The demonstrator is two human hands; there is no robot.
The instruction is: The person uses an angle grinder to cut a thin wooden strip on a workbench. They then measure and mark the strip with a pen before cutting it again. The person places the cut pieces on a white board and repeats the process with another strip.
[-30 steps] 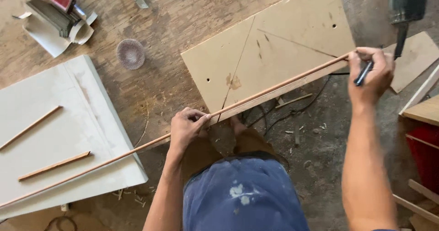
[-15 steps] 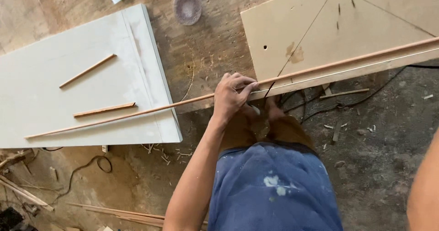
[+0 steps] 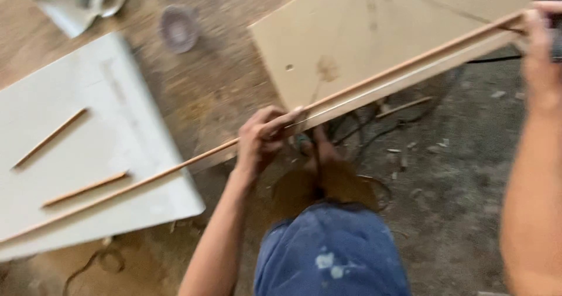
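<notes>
1. Since half a second ago the view has swung right, so the right hand point(image 3: 541, 50) is back in sight at the far end of the long wooden strip point(image 3: 175, 168), and the white panel point(image 3: 140, 155) has slid toward the left edge.
2. Far left of the grip, two short sticks point(image 3: 50, 139) lie on the white panel, and the strip's free end runs across the panel's near edge.
3. Up and left of the grip, a small round lid point(image 3: 177, 28) sits on the dusty floor.
4. At the middle, the left hand point(image 3: 264, 138) has its fingers closed around the strip, pressing it where it meets the near edge of the tan board point(image 3: 351, 38).
5. Just below that grip are the person's bare feet and blue paint-flecked trousers point(image 3: 331, 255).
6. Right of the grip the strip follows the board's edge up to the right hand; blur keeps me from telling whether those fingers are closed on it.
7. My guess is that the strip is light, thin and whippy, likely to sag or snap if held at one point only, so it is best taken in two well-spaced places.
</notes>
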